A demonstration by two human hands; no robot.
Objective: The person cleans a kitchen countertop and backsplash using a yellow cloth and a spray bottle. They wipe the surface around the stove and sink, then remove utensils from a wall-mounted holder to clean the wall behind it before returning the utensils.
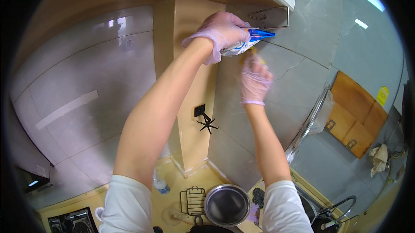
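Observation:
My left hand (225, 30), in a thin pinkish translucent glove, holds a blue and white plastic package (241, 47) up against the grey tiled wall, under the cabinet. Just below it is my right hand (256, 79), gloved the same way and blurred, with its fingers on a yellow item (252, 51) that is mostly covered; its kind cannot be told. A bent metal wire holder (283, 17) juts out above the package. The black multi-arm hook (207, 121) sits on the beige column (194, 80), between my forearms.
Below lie a spray bottle (161, 186), a black wire rack (195, 200), a round metal pan (227, 205) and a dark scouring pad (258, 196) on the counter. A gas hob (73, 221) is at lower left, a faucet (347, 200) at lower right. Wooden boards (355, 113) hang at right.

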